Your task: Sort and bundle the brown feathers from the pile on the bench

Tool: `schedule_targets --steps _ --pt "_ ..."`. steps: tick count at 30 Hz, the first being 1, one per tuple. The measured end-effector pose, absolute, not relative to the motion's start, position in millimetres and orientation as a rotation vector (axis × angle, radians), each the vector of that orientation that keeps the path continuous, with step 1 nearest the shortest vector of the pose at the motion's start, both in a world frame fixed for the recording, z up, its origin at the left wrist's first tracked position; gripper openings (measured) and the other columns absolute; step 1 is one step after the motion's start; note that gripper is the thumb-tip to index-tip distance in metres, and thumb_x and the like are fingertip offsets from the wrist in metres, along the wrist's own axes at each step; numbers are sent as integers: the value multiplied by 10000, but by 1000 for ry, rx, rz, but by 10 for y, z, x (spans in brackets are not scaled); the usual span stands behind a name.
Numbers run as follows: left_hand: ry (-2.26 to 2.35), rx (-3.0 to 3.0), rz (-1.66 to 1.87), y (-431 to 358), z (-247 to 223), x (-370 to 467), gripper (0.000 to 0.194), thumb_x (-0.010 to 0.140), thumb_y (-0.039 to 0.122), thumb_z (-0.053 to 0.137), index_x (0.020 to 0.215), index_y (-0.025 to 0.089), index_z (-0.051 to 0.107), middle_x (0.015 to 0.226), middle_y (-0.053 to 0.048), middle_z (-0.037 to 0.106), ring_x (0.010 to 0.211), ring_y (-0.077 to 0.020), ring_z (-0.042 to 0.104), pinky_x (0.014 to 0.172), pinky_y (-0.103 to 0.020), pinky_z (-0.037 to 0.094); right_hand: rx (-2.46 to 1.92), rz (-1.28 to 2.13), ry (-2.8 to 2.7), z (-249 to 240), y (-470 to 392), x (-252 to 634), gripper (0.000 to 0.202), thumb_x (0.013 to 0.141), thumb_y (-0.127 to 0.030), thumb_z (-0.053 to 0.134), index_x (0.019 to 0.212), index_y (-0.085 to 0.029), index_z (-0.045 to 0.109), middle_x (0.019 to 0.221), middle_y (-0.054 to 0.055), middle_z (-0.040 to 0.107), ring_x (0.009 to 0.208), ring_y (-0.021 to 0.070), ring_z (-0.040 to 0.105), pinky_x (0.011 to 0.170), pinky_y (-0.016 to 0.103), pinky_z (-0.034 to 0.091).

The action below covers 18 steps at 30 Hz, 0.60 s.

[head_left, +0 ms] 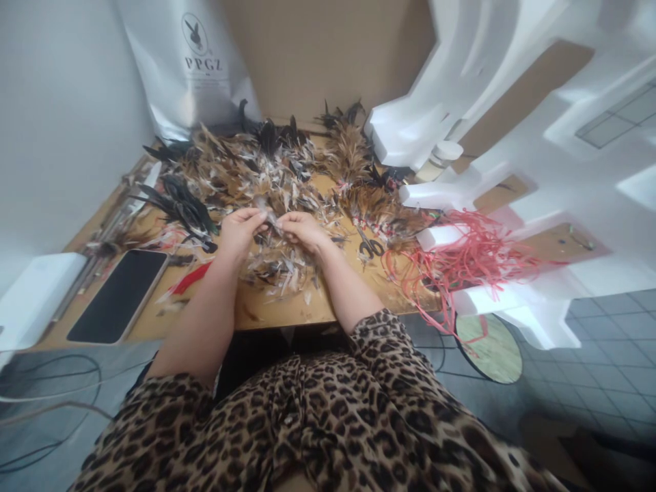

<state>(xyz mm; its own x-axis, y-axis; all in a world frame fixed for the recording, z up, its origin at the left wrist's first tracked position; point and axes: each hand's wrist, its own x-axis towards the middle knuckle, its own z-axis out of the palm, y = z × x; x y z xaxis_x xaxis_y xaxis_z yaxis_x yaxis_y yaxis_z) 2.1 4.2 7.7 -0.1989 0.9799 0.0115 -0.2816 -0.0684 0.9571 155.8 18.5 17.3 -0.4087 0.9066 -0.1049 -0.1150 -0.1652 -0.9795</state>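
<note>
Over the middle of the table, my left hand (240, 229) and my right hand (302, 229) pinch a small pale feather (268, 213) between them, fingertips closed. Behind the hands spreads a large pile of brown, white and black feathers (240, 160). More loose feathers (279, 268) lie on the tabletop below and between my wrists. Left of my left hand is a bunch of long black feathers (180, 205). Dark-handled scissors (370, 244) lie to the right of my right hand, beside tied brown feather bundles (376, 208).
A black-screened phone (119, 295) and a white box (38, 297) lie at the left. White foam pieces (435, 195) stand at the right, with tangled red strips (469, 256) and a lidded jar (439, 161). A printed white bag (189, 75) stands behind the wooden table (302, 311).
</note>
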Motion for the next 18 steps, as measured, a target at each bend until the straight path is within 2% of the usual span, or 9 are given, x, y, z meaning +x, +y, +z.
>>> schedule_targets --steps 2,4,9,15,18 --pt "1055 844 1500 38 87 9 195 571 238 753 719 137 674 793 -55 700 638 -94 626 573 -180 485 -934 1727 -1156 172 192 1546 217 612 -288 709 715 -149 577 557 -52 581 425 28 417 394 141 278" --pt "1018 827 1428 21 101 0 203 580 232 753 733 127 670 793 -67 700 630 -87 628 543 -161 477 -906 1710 -1064 185 192 1531 223 608 -279 711 726 -152 572 622 -35 621 464 33 470 415 138 324" --pt "980 820 1259 -30 122 21 200 595 205 749 755 108 680 741 -74 695 578 -80 619 490 -143 455 -938 1551 -1090 169 192 1485 205 623 -278 701 737 -146 593 582 -54 589 472 31 456 471 151 360" --pt "970 814 1242 -6 98 13 173 624 186 729 762 91 690 714 -73 684 554 -66 602 480 -132 442 -935 1332 -1288 90 199 1458 203 634 -302 686 746 -143 625 686 -31 631 644 70 546 688 203 447" --pt "955 794 1249 13 81 3 180 599 166 743 748 83 685 676 -64 672 538 -60 592 472 -125 434 -918 1279 -1359 96 192 1455 200 639 -303 672 745 -141 620 706 -21 632 671 81 560 723 222 453"
